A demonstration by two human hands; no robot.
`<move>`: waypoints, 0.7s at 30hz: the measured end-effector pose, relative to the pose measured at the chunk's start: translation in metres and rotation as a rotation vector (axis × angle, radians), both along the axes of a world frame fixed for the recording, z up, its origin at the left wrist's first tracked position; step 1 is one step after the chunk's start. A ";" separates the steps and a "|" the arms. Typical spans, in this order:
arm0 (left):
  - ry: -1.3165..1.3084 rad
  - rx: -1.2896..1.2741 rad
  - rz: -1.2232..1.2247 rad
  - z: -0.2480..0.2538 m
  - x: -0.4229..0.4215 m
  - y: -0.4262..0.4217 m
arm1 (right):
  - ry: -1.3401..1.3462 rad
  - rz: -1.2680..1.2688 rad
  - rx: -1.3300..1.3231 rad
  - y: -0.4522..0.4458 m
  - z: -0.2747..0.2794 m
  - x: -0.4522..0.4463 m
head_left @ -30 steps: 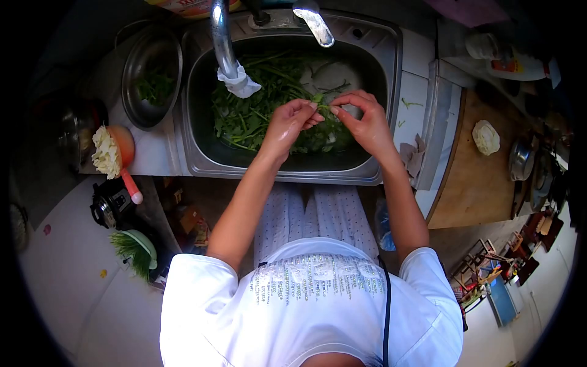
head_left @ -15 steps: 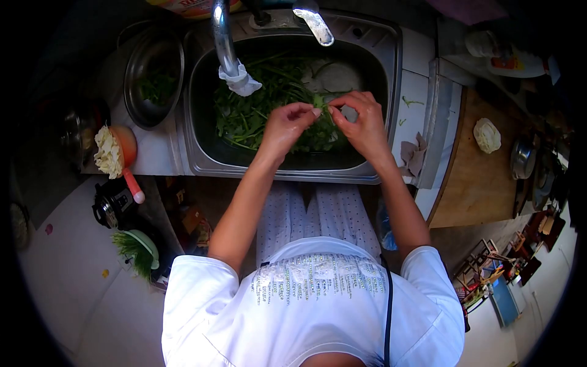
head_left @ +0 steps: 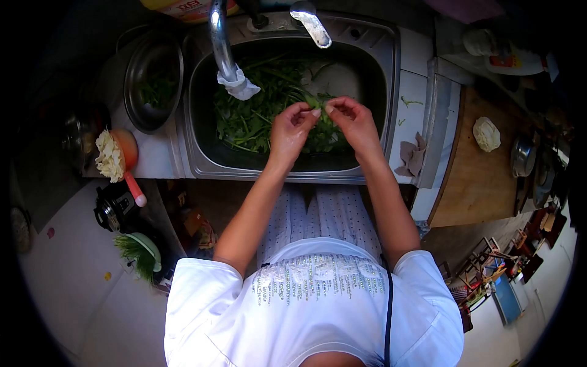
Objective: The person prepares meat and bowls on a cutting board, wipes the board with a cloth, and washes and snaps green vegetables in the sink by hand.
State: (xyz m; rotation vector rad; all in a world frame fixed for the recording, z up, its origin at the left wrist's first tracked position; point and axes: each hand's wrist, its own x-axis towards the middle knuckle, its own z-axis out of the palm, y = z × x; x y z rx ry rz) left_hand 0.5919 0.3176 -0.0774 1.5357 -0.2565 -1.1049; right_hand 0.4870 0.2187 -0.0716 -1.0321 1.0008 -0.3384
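Over the sink [head_left: 202, 160], my left hand [head_left: 292, 129] and my right hand [head_left: 356, 125] are close together, each pinching a leafy green sprig [head_left: 316, 103] between thumb and fingers. Below them, a heap of leafy greens [head_left: 247, 116] with long thin stems lies in the basin, mostly on its left and middle. A pale round shape [head_left: 340, 79] shows on the basin's right side; I cannot tell what it is. The faucet [head_left: 220, 43], with white cloth wrapped on its spout, hangs above the greens.
Left of the sink, a metal bowl [head_left: 137, 110] holds some greens. An orange ladle-like pot [head_left: 129, 150] carries pale cabbage leaves. To the right are green scraps [head_left: 411, 101], a brown rag [head_left: 411, 158], and a cutting board [head_left: 474, 177] bearing a cabbage piece [head_left: 487, 134].
My right hand has moved slightly left and down, closer to my left hand. Both hands keep their pinch on the green sprig. The heap in the sink looks the same.
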 end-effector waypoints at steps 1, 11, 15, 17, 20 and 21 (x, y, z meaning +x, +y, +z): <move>0.031 -0.022 0.022 0.001 0.001 0.001 | 0.024 0.093 -0.139 -0.001 -0.001 -0.002; 0.020 -0.049 0.363 0.003 0.044 0.012 | -0.046 0.097 0.031 -0.006 0.007 -0.018; 0.224 -0.107 0.274 0.008 0.026 0.025 | -0.082 0.063 0.216 -0.007 0.011 -0.018; 0.094 -0.028 0.061 0.007 0.009 0.028 | -0.113 0.028 0.304 -0.004 0.014 -0.013; -0.301 0.045 -0.042 0.024 -0.011 0.012 | -0.163 0.031 0.273 0.002 0.005 -0.010; -0.299 0.045 -0.040 0.026 -0.012 0.009 | -0.160 0.033 0.273 0.004 0.006 -0.009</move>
